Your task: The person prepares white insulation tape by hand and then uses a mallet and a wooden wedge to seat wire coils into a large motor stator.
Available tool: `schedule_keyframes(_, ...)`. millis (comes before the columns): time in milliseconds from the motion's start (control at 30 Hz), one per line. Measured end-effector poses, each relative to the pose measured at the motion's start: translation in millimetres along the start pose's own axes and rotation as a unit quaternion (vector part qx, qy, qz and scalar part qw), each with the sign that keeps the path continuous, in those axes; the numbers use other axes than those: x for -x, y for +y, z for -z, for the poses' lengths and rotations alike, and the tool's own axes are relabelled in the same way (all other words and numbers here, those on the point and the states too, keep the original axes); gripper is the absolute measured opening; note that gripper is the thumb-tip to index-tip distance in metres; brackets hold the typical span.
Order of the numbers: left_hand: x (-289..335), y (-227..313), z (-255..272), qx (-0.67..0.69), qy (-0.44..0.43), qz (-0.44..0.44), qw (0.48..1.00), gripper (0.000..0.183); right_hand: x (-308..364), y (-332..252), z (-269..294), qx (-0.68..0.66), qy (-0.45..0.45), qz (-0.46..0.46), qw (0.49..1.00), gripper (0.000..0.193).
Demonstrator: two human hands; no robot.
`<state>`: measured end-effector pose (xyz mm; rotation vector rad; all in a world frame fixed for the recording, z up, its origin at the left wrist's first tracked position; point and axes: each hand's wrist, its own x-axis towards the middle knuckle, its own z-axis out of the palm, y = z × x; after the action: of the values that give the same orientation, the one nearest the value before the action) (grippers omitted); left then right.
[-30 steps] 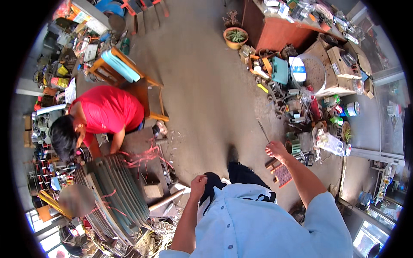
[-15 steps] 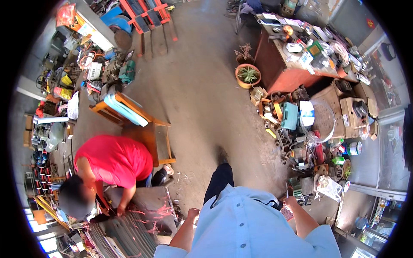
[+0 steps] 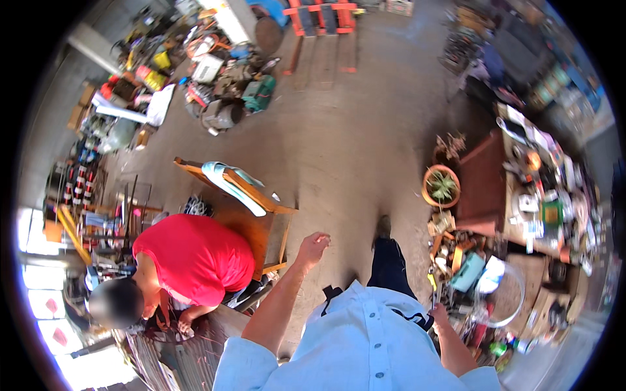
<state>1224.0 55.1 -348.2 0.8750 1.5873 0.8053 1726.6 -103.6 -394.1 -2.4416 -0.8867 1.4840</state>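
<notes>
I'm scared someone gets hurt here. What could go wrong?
The right hand carries a thin metal rod close by the leg; it might poke. Clutter spills onto the floor beside the walking foot, so tripping is possible. The left hand swings near a crouching person.

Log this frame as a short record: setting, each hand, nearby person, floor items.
setting: cluttered workshop, bare concrete floor
left hand: out in front, fingers loosely curled, holds nothing
right hand: low at the side, grips a thin metal rod
co-worker: red shirt, bent over a finned motor housing
near left hand: wooden stool
near right hand: potted plant, heap of parts
</notes>
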Motion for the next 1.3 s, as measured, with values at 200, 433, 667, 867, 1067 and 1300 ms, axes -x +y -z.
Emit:
schedule_keyframes(200, 38.7, -215.0, 129.5, -0.434, 0.097, 0.254, 0.859, 0.029, -205.8, -115.2, -2.7, -0.194, -0.235, 0.049, 0.951, 0.011)
schedule_keyframes(433, 45.4, -190.2, -8.4, 0.041, 0.131, 0.442, 0.886, 0.019, -316.2, -403.2, 94.2, 0.004, -0.090, 0.020, 0.996, 0.016)
schedule_keyframes(667, -97.9, -108.4, -11.7, -0.124, 0.144, 0.177, 0.966, 0.023, -350.2, -561.9, 33.2, -0.015, -0.180, 0.105, 0.978, 0.021)
schedule_keyframes(867, -221.4, -16.4, 79.1, -0.124, 0.157, 0.282, 0.938, 0.028, -285.2, -670.7, -65.0, 0.188, -0.128, 0.205, 0.952, 0.028)
schedule_keyframes(1067, -325.8, 66.3, 168.1, 0.048, 0.235, 0.260, 0.936, 0.034, -342.6, -765.4, -86.8, 0.174, -0.166, 0.195, 0.951, 0.023)
schedule_keyframes(1300, -363.2, 16.3, 185.6, 0.146, 0.352, 0.270, 0.884, 0.028, -395.3, -913.9, -187.8, 0.379, -0.204, 0.306, 0.849, 0.010)
